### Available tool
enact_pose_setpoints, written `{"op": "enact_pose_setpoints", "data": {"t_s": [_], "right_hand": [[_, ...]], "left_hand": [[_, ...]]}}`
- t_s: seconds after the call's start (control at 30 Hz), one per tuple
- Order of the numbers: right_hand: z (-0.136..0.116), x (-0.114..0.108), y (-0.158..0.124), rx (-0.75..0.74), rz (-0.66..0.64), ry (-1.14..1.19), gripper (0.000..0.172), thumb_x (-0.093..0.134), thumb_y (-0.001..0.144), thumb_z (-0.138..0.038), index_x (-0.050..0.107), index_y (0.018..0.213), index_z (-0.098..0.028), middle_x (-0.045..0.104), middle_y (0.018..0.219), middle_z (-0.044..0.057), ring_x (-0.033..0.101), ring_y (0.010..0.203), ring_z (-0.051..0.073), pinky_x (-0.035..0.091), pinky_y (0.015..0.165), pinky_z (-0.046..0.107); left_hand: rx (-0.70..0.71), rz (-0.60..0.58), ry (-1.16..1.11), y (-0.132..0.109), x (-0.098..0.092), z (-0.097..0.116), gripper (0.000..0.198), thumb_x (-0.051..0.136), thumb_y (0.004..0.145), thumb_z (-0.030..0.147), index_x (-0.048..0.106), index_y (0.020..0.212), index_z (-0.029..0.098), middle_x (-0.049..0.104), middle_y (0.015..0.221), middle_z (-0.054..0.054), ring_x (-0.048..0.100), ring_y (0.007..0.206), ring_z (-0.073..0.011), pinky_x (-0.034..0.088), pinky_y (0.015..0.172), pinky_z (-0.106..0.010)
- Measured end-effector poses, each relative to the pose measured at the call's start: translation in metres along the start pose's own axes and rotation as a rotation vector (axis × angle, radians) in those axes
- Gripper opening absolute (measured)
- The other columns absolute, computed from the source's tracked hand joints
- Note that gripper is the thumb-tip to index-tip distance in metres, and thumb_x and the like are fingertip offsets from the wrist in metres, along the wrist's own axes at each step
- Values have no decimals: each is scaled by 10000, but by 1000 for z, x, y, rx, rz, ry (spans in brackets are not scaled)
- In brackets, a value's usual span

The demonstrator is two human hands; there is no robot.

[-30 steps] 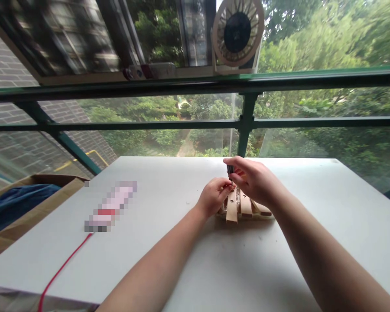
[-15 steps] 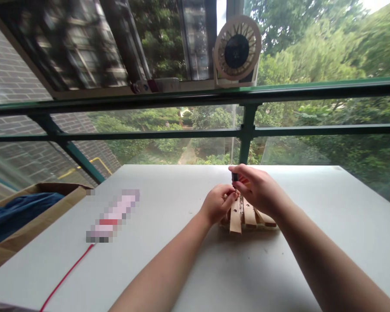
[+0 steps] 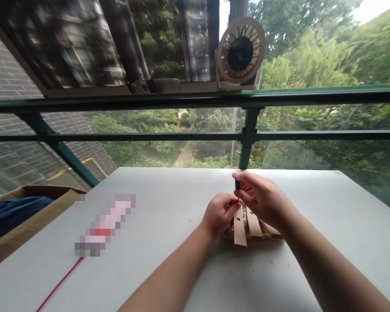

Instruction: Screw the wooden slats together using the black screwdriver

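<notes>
My right hand (image 3: 263, 195) is closed around the black handle of a small screwdriver (image 3: 238, 184), held upright with its thin metal shaft pointing down. Thumb and forefinger of my left hand (image 3: 218, 213) are pinched together beside the shaft's lower end; what they hold is hidden. Beneath both hands lies a wooden piece with several pale slats (image 3: 240, 232) side by side. Dark round screw heads or holes show on two of the slats. The screwdriver's tip and the far part of the wooden piece are covered by my fingers.
A white table (image 3: 162, 242) bears the work. On its left lies a pixelated pinkish object (image 3: 112, 221) with a red cable (image 3: 60, 279). A cardboard box (image 3: 56, 208) with blue cloth stands beyond the left edge. Behind are a green railing (image 3: 149, 102) and a round fan (image 3: 241, 53).
The view has shifted slightly, so the table, wooden piece and hands sit a little lower in the picture. Both hands keep nearly the same pose at the screwdriver.
</notes>
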State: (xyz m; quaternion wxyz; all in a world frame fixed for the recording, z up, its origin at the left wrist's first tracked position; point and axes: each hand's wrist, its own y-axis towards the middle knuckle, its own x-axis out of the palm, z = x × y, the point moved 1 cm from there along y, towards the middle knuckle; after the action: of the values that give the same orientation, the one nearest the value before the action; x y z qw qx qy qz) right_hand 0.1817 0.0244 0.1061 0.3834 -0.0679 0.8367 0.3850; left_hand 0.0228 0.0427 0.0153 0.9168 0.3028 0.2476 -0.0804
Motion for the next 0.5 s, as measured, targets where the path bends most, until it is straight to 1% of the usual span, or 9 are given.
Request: {"op": "enact_pose_setpoints", "data": {"t_s": [0.1, 0.17, 0.3, 0.37, 0.43, 0.5], "right_hand": [[2, 0, -1, 26, 12, -11, 319, 580, 850, -199, 548, 1167, -224, 658, 986, 78, 636, 807, 196, 515, 724, 335], [2, -1, -2, 31, 5, -19, 352, 583, 846, -207, 537, 1195, -228, 655, 986, 77, 633, 804, 197, 522, 727, 343], [-1, -3, -2, -38, -17, 18, 483, 524, 852, -141, 469, 1318, -253, 623, 1183, 102, 625, 997, 224, 514, 840, 377], [-1, -3, -3, -56, -11, 61, 454, 496, 861, -120, 483, 1294, -254, 630, 1185, 98, 624, 1025, 221, 510, 858, 376], [-1, -2, -3, -50, -10, 92, 373, 490, 871, -121, 524, 1220, -249, 659, 1115, 84, 641, 975, 205, 517, 837, 362], [0, -1, -4, -37, -12, 110, 336, 498, 871, -120, 543, 1180, -245, 679, 1061, 74, 655, 936, 196, 524, 812, 347]], "left_hand": [[16, -9, 10, 1, 0, 0, 184, 548, 914, 334, 678, 904, 204, 695, 925, -43, 616, 913, -197, 478, 867, -328], [25, -12, 16, 1, -1, 1, 178, 548, 914, 323, 681, 926, 206, 698, 950, -46, 614, 931, -202, 474, 881, -334], [32, -2, 12, 1, -1, 1, 161, 543, 913, 293, 680, 910, 207, 705, 948, -45, 617, 937, -200, 475, 885, -332], [29, 10, 12, 1, -1, 1, 164, 546, 912, 297, 679, 885, 205, 705, 923, -41, 619, 920, -195, 478, 873, -326], [25, 18, 12, 1, -1, 2, 173, 545, 915, 306, 680, 882, 203, 700, 903, -37, 616, 908, -190, 476, 866, -321], [20, 14, 12, 1, -1, 2, 178, 540, 919, 308, 681, 886, 203, 696, 891, -33, 613, 902, -186, 472, 862, -317]]}}
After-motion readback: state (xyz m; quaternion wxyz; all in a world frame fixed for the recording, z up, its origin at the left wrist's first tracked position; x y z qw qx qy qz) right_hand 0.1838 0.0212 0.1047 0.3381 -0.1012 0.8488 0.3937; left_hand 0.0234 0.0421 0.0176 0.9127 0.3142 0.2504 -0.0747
